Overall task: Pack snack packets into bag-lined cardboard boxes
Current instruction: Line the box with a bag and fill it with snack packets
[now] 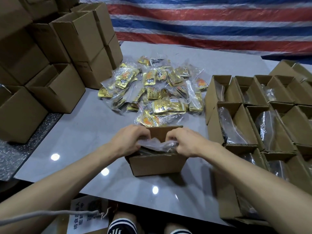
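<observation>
At the mouth of the open box point(157, 164) we have both hands pinching the clear bag point(155, 143): left hand point(130, 139) on its left edge, right hand point(184, 142) on its right. Packet pile point(157, 92) sits just beyond the box's far side, straight ahead, roughly equally near both hands

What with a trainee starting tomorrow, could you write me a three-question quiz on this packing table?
1. True or false: the left hand and the right hand both grip the clear plastic bag at the mouth of the cardboard box nearest the person.
2. The pile of gold snack packets lies: A) on the table beyond that box; B) inside the stacked boxes at the left; C) on the floor.
3. Fill in: the rows of open bag-lined boxes stand on the person's ____ side.

Key: 1 true; 2 A; 3 right.
</observation>
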`<state>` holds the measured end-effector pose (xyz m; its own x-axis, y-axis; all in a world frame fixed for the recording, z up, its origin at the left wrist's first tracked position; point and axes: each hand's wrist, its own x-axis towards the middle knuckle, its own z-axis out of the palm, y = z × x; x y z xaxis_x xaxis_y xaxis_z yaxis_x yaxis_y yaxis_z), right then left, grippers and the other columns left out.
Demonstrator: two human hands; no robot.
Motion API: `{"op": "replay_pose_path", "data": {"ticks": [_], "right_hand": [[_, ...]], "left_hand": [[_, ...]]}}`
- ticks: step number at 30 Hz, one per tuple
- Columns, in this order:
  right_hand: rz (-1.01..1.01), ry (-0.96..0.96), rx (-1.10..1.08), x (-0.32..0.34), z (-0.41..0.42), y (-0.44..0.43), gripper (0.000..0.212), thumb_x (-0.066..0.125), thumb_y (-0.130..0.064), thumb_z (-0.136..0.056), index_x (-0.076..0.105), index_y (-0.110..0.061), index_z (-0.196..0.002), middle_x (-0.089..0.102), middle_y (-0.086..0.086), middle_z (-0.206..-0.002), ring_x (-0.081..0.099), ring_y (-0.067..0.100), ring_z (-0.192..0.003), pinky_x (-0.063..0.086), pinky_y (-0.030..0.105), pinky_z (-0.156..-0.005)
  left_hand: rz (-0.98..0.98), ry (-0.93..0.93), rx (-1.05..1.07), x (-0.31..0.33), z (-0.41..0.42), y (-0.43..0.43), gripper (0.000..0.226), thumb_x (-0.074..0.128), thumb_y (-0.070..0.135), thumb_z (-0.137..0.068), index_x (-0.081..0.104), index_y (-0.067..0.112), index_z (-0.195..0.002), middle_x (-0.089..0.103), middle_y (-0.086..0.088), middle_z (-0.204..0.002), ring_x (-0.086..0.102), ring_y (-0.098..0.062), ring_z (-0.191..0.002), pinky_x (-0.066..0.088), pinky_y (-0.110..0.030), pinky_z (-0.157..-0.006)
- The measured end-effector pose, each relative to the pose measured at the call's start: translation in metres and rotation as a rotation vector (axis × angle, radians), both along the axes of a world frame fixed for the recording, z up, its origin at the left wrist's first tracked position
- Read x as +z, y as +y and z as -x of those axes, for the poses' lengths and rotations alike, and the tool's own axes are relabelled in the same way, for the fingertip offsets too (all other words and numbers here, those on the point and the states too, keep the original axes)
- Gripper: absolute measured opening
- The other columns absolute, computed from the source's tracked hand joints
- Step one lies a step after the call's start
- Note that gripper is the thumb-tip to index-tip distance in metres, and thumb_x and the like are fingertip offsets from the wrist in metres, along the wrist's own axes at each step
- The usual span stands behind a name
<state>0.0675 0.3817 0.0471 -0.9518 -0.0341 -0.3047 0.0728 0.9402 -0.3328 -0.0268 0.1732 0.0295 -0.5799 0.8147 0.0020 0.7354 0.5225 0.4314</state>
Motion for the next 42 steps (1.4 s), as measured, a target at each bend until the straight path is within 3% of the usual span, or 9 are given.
{"op": "replay_pose_path", "data": {"ticks": [8,13,17,20,24,27,31,37,42], "right_hand": [[0.072,-0.007,-0.067,-0.004,0.001,0.003,0.016,0.06,-0.006,-0.079,0.069,-0.019,-0.084,0.063,-0.002,-0.075,0.059,0.018,-0.074,0.041,0.025,-0.055],[0.358,-0.141,-0.134,-0.001,-0.001,0.005,0.018,0.059,-0.013,-0.081,0.077,-0.016,-0.081,0.071,-0.007,-0.061,0.049,0.004,-0.038,0.038,0.019,-0.036],[0.206,-0.128,-0.173,-0.007,0.004,0.005,0.017,0.064,-0.022,-0.094,0.07,-0.008,-0.084,0.073,0.001,-0.066,0.063,0.003,-0.046,0.052,0.024,-0.054],[0.136,-0.114,-0.246,-0.009,0.009,0.002,0.012,0.069,-0.025,-0.088,0.068,-0.016,-0.081,0.071,-0.004,-0.063,0.07,0.012,-0.059,0.057,0.03,-0.067],[0.054,-0.024,-0.301,-0.012,0.01,-0.003,0.005,0.068,-0.017,-0.082,0.067,-0.019,-0.077,0.068,-0.001,-0.074,0.065,0.018,-0.078,0.052,0.03,-0.066],[0.255,0.116,-0.409,-0.013,0.01,-0.001,0.014,0.062,-0.018,-0.091,0.066,-0.023,-0.079,0.068,-0.006,-0.081,0.065,0.011,-0.08,0.045,0.023,-0.062],[0.479,0.236,-0.478,-0.011,0.006,0.002,0.013,0.065,-0.022,-0.094,0.064,-0.028,-0.082,0.067,-0.015,-0.09,0.063,0.002,-0.083,0.044,0.016,-0.07],[0.059,0.085,-0.357,-0.02,0.007,-0.011,0.016,0.061,-0.007,-0.085,0.061,-0.022,-0.093,0.069,0.005,-0.102,0.064,0.029,-0.098,0.051,0.035,-0.082],[-0.109,0.043,-0.38,-0.015,0.011,-0.024,0.021,0.065,-0.001,-0.077,0.066,-0.012,-0.095,0.067,0.011,-0.101,0.063,0.037,-0.096,0.052,0.036,-0.074]], "left_hand": [[0.42,0.025,-0.056,0.011,-0.002,-0.002,0.015,0.06,0.034,-0.082,0.055,0.024,-0.091,0.057,0.006,-0.075,0.054,-0.024,-0.079,0.036,-0.031,-0.062],[0.25,-0.381,-0.004,0.009,-0.008,-0.002,0.041,0.051,0.075,-0.086,0.068,0.043,-0.104,0.067,0.016,-0.094,0.06,-0.008,-0.09,0.047,-0.028,-0.079],[0.283,-0.342,0.162,0.002,-0.006,0.002,0.055,0.047,0.061,-0.098,0.07,0.022,-0.066,0.057,0.011,-0.061,0.051,-0.005,-0.061,0.04,-0.024,-0.061],[0.155,-0.447,0.302,0.0,-0.004,0.006,0.04,0.061,0.046,-0.095,0.079,0.016,-0.076,0.07,-0.002,-0.064,0.058,-0.01,-0.055,0.048,-0.03,-0.063],[0.035,-0.501,0.379,0.002,-0.009,0.012,0.038,0.037,0.053,-0.084,0.074,0.056,-0.086,0.073,0.003,-0.072,0.06,-0.007,-0.06,0.054,-0.028,-0.072],[-0.046,-0.518,0.515,0.001,-0.01,0.014,0.039,0.048,0.048,-0.083,0.08,0.029,-0.072,0.071,0.001,-0.059,0.062,-0.013,-0.06,0.058,-0.035,-0.079],[0.06,-0.38,0.568,-0.005,-0.012,0.019,0.025,0.069,0.036,-0.087,0.078,0.015,-0.076,0.072,-0.002,-0.07,0.069,-0.019,-0.074,0.057,-0.037,-0.074],[0.353,-0.052,0.557,-0.011,-0.026,0.032,0.032,0.07,0.027,-0.081,0.042,0.017,-0.067,0.058,-0.002,-0.087,0.058,-0.03,-0.082,0.036,-0.032,-0.07],[0.58,0.307,0.384,-0.002,-0.034,0.039,0.027,0.063,0.045,-0.091,0.05,0.022,-0.09,0.066,-0.002,-0.106,0.062,-0.026,-0.101,0.034,-0.035,-0.082]]}}
